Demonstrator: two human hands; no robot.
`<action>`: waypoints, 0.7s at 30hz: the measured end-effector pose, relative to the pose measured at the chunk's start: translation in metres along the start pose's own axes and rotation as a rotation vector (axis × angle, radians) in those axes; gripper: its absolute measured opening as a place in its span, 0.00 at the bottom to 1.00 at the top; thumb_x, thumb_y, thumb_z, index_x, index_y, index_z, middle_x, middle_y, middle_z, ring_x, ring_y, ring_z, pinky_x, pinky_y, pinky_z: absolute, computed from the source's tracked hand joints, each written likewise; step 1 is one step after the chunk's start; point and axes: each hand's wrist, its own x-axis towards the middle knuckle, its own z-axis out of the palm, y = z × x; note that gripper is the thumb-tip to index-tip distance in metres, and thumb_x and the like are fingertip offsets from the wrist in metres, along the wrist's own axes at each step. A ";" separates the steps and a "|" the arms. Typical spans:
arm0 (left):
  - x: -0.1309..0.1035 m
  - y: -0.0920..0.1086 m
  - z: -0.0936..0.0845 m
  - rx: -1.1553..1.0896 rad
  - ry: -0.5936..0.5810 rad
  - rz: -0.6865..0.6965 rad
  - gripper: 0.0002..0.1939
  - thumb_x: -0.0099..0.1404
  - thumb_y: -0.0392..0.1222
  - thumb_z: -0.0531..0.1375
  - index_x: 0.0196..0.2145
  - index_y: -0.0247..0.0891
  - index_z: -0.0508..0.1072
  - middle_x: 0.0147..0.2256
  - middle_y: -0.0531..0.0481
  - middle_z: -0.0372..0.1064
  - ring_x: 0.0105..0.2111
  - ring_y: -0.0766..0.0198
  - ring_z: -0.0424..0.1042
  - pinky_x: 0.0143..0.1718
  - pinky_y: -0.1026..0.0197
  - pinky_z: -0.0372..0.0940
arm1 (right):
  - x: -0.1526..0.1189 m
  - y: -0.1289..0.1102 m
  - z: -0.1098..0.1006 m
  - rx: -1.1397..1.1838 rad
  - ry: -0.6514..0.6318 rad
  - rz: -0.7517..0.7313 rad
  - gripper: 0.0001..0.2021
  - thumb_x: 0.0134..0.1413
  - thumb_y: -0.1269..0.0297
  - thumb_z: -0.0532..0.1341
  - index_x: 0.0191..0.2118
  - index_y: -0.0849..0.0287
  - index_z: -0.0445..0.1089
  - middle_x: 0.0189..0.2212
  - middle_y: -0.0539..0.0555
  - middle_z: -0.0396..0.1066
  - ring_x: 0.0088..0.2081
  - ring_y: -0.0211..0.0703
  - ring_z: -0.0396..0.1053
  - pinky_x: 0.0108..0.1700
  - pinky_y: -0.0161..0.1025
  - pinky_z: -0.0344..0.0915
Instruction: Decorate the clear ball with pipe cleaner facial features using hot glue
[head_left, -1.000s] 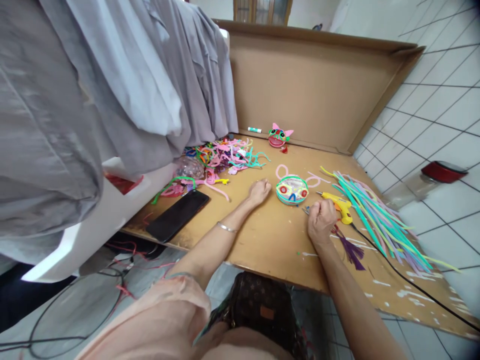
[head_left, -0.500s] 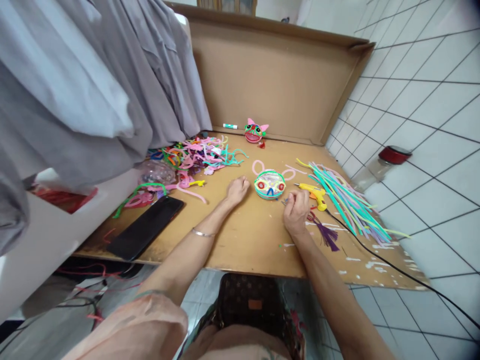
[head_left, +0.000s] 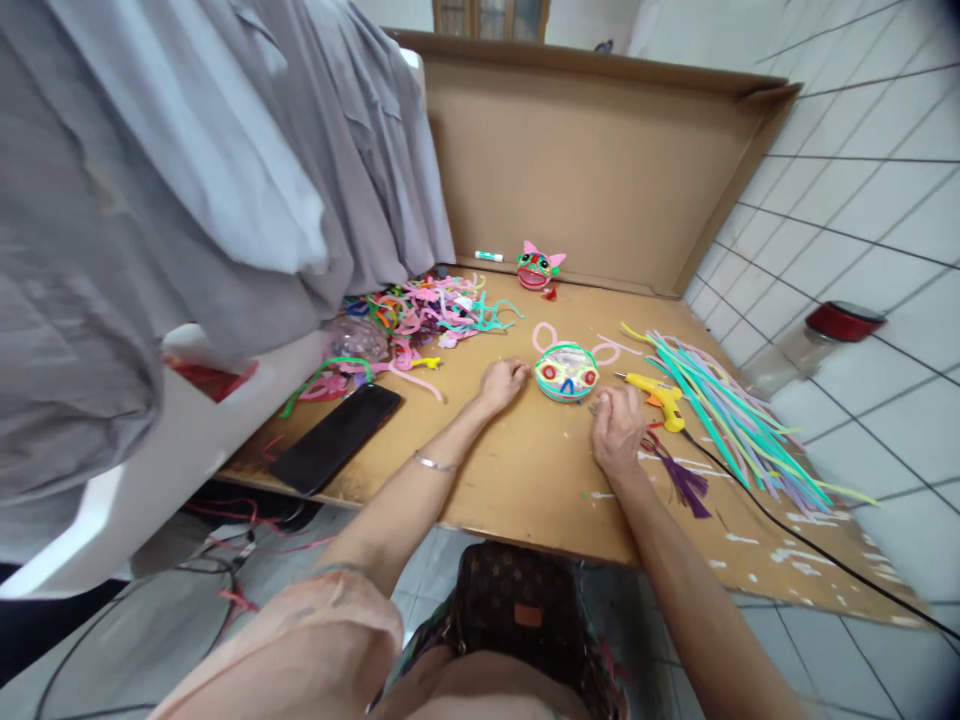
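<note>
My left hand [head_left: 505,387] rests on the table with its fingers curled in, just left of a small animal-face craft [head_left: 567,372]. The craft has pink pipe-cleaner loop ears, a green rim, red-and-yellow eyes and a blue nose. On its lower right lies my right hand [head_left: 619,425], also closed. A thin grey tip pokes out beside its fingers; whether the hand grips that piece or lies over it is hidden. Just right of this hand are a yellow hot glue gun [head_left: 658,398] and a purple tassel [head_left: 688,482].
Pipe cleaners [head_left: 735,420] lie bundled at the right, near a red-lidded jar [head_left: 817,345]. A finished-looking pink-eared craft face [head_left: 535,268] and a glue stick [head_left: 489,257] sit at the cardboard wall [head_left: 585,160]. Left are tangled pipe cleaners [head_left: 442,305] and a black phone [head_left: 337,438].
The view has swung left, so everything sits further right in it. My left hand's fingers have loosened slightly and reach a little closer to the craft face. My right hand stays put.
</note>
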 end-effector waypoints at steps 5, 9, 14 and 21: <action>0.000 -0.004 -0.001 -0.031 -0.008 -0.002 0.16 0.65 0.42 0.52 0.26 0.36 0.77 0.24 0.51 0.74 0.25 0.66 0.67 0.34 0.65 0.61 | 0.002 0.000 0.001 -0.032 0.043 -0.043 0.13 0.64 0.62 0.49 0.31 0.57 0.66 0.29 0.56 0.65 0.34 0.47 0.62 0.36 0.42 0.56; 0.001 -0.007 0.000 -0.052 0.003 -0.010 0.15 0.64 0.42 0.53 0.28 0.35 0.78 0.25 0.50 0.75 0.25 0.67 0.67 0.33 0.65 0.60 | 0.002 -0.002 0.001 -0.021 0.031 -0.066 0.12 0.62 0.59 0.53 0.30 0.57 0.67 0.28 0.54 0.66 0.33 0.45 0.62 0.35 0.41 0.56; 0.003 -0.010 0.001 -0.082 0.013 -0.010 0.14 0.63 0.41 0.54 0.27 0.35 0.77 0.25 0.50 0.74 0.24 0.67 0.66 0.33 0.64 0.60 | 0.002 -0.005 0.000 -0.011 0.020 -0.026 0.15 0.60 0.54 0.57 0.25 0.56 0.62 0.25 0.52 0.64 0.31 0.44 0.61 0.37 0.41 0.56; 0.001 -0.007 0.001 -0.189 0.086 -0.033 0.11 0.60 0.41 0.56 0.26 0.35 0.76 0.22 0.52 0.72 0.23 0.67 0.65 0.32 0.64 0.60 | 0.003 -0.006 0.000 0.024 0.092 -0.016 0.14 0.62 0.55 0.55 0.27 0.55 0.59 0.25 0.51 0.62 0.31 0.44 0.60 0.36 0.40 0.56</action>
